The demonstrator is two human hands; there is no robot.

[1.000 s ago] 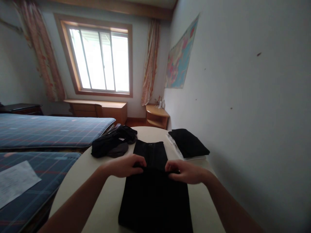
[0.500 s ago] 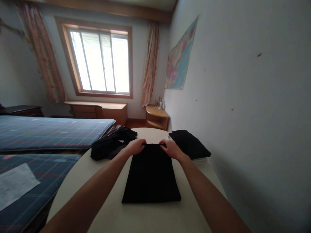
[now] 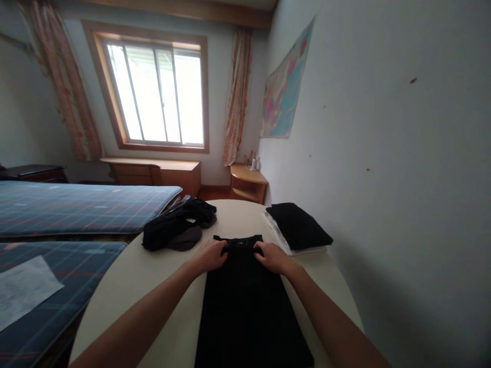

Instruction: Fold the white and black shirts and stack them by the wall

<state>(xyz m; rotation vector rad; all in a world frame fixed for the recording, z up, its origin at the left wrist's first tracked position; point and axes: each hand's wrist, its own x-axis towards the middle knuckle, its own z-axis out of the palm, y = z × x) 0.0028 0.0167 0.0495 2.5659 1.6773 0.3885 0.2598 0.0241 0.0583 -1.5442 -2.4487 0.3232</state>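
Note:
Folded black pants (image 3: 245, 306) stretch from the middle of the round table toward me and run past the bottom of the view. Beyond my fingers shows the far end, a waistband (image 3: 241, 242) with a small label. My left hand (image 3: 210, 254) pinches the left side of a cloth edge just in front of that band. On the right side, the same edge is held by my right hand (image 3: 271, 256), fingers curled closed. Both hands are about level, and the cloth lies between my forearms.
Crumpled dark clothes (image 3: 174, 225) lie at the table's (image 3: 126, 301) back left. Folded black cloth (image 3: 301, 227) rests on a white wrapper (image 3: 276, 230) at the back right. A wall (image 3: 402, 214) borders the right side. Plaid mattresses (image 3: 84, 207) stand left, one bearing a paper sheet (image 3: 28, 289).
Both hands have come a little toward me with the cloth edge. The waistband now shows beyond them, and the near end of the pants has moved out past the bottom of the view.

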